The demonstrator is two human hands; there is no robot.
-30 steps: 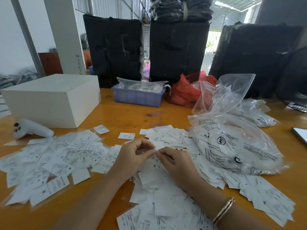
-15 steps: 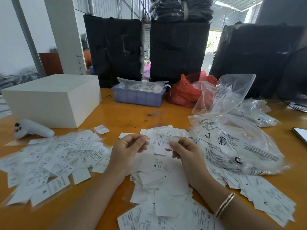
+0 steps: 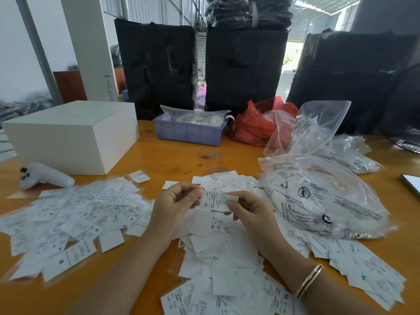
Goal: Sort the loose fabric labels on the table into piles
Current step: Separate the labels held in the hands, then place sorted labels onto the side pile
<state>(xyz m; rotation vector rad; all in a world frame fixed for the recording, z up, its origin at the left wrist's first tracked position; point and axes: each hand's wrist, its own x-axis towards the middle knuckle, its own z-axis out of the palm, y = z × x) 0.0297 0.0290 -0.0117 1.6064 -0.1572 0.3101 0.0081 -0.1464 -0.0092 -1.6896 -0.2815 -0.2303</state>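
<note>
White fabric labels with black print cover the orange table [image 3: 172, 155]. One spread lies at the left [image 3: 68, 219], another runs from the middle toward me [image 3: 222, 264], and more lie at the right [image 3: 368, 264]. Between my hands I hold up one label marked XL [image 3: 213, 201], above the middle spread. My left hand [image 3: 177, 203] pinches its left edge with curled fingers. My right hand [image 3: 250, 208] pinches its right edge.
A white box [image 3: 68, 135] and a white controller [image 3: 45, 176] sit at the left. A lilac tray [image 3: 188, 130], a red bag [image 3: 254, 123] and clear plastic bags [image 3: 322, 194] stand behind and to the right. Black wrapped bales line the far edge.
My hands have risen off the middle spread, lifting one label. They have drawn apart slightly, and the label is now stretched flat between them.
</note>
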